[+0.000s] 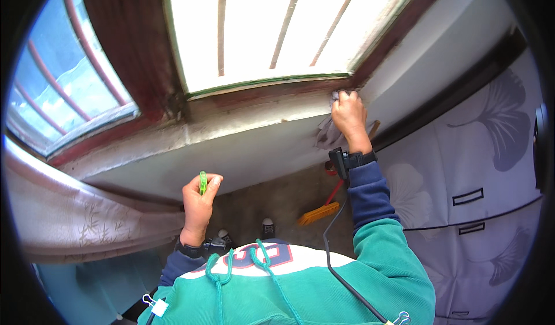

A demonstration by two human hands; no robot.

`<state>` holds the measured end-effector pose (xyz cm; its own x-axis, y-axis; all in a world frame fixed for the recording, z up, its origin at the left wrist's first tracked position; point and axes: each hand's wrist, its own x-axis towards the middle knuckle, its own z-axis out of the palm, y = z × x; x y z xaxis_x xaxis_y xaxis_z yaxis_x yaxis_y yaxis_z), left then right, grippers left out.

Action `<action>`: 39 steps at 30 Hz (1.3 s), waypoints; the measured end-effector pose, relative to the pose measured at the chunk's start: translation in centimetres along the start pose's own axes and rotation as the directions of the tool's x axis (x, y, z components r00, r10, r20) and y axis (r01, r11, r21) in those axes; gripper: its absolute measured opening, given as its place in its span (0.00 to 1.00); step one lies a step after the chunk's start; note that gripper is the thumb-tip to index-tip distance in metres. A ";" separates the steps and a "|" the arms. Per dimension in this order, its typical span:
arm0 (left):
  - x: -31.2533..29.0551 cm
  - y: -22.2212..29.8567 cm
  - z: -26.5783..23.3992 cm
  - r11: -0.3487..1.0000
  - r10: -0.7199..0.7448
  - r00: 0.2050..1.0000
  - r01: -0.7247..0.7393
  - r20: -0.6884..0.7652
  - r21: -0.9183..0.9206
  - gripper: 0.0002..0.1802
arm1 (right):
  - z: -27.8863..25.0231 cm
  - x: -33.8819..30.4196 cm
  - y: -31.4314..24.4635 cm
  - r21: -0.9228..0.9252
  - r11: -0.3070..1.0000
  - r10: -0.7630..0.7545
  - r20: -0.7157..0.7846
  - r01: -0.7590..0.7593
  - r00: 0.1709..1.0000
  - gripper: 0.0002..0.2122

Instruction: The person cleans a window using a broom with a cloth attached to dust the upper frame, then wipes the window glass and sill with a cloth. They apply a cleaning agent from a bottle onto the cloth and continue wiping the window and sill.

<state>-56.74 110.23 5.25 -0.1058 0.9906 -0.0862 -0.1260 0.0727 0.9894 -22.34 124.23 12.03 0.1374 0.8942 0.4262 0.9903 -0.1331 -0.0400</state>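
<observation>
My right hand (349,118) is closed on a grey cloth (330,133) at the right end of the windowsill (231,128), close to the corner of the dark red window frame (272,98). Part of the cloth hangs down over the sill's front edge. Lower and to the left, my left hand (197,208) is held in front of the wall below the sill. It grips a small translucent bright green plastic handle (203,182) that sticks up between thumb and fingers; its lower end is hidden in the hand.
A broom (319,214) with an orange head and red handle is on the floor below. At left hangs a pale curtain (98,224). A light cabinet (433,186) with grey leaf patterns stands at right. A black cable (327,238) runs along my right arm.
</observation>
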 end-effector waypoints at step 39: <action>-7.2 6.0 -15.4 0.952 0.289 0.808 -0.299 -0.513 0.067 0.07 | -6.2 -12.5 -32.3 0.620 0.229 -0.698 -0.433 0.750 0.570 0.13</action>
<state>-71.91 101.74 9.96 -0.6278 0.7625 0.1565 -0.0228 -0.2190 0.9755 -56.17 114.66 13.62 -0.6223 0.4179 0.6619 0.3426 0.9057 -0.2497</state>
